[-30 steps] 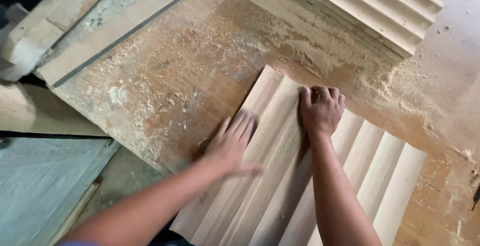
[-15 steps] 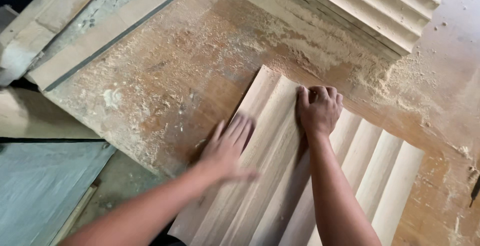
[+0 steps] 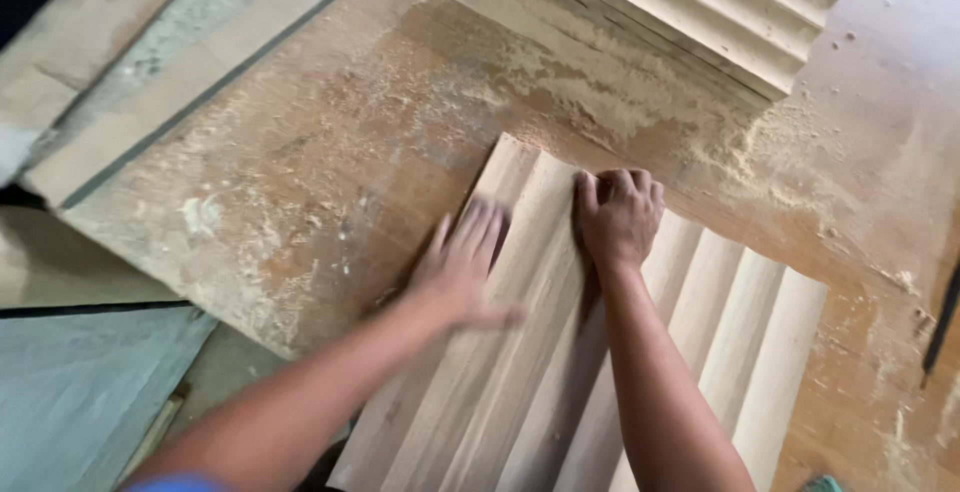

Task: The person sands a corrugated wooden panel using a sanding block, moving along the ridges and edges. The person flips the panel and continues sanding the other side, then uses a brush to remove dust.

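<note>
A pale fluted wood panel (image 3: 720, 332) lies on the dusty workbench (image 3: 330, 152), its ribs running from near me toward the far left. My left hand (image 3: 460, 262) rests flat on the panel's leftmost ribs, fingers spread and blurred by motion, holding nothing. My right hand (image 3: 615, 217) is closed in a fist, knuckles up, and presses into a groove near the panel's far end. Whatever may be under that fist is hidden.
A second fluted panel (image 3: 720, 2) lies at the far right of the bench. Long boards (image 3: 170, 82) lean along the far left edge. Sawdust (image 3: 770, 162) is heaped beyond the panel. A grey sheet (image 3: 80, 392) sits below the bench at left, and a dark tool (image 3: 940, 322) at the right edge.
My left hand has slid a little forward along the left ribs. My right fist stays at the same place on the panel. The view has shifted slightly.
</note>
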